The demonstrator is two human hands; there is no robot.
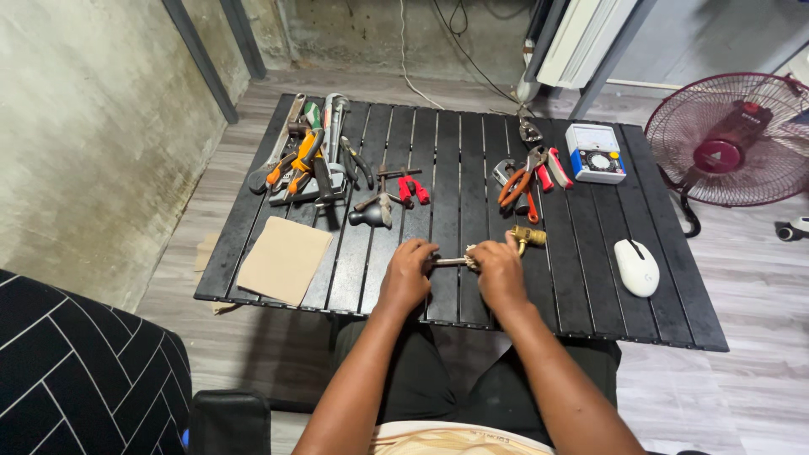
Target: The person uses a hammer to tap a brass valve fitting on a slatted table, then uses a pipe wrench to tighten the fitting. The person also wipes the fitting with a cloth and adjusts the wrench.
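Head view: brass fitting (516,244) gripped between left hand (408,274), right hand (497,271) fingers.

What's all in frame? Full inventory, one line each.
table: 1, black slatted, centre
tool pile: several, orange and grey, far left of table
hammer: 1, dark, left of centre
red clamp: 1, centre
pliers: a few, orange and red, right of centre
meter: 1, white and blue, far right
mouse: 1, white, right edge
cardboard: 1, tan, near left
fan: 1, red, floor right
brass fitting: 1, by right hand
left hand: on metal rod
right hand: on rod
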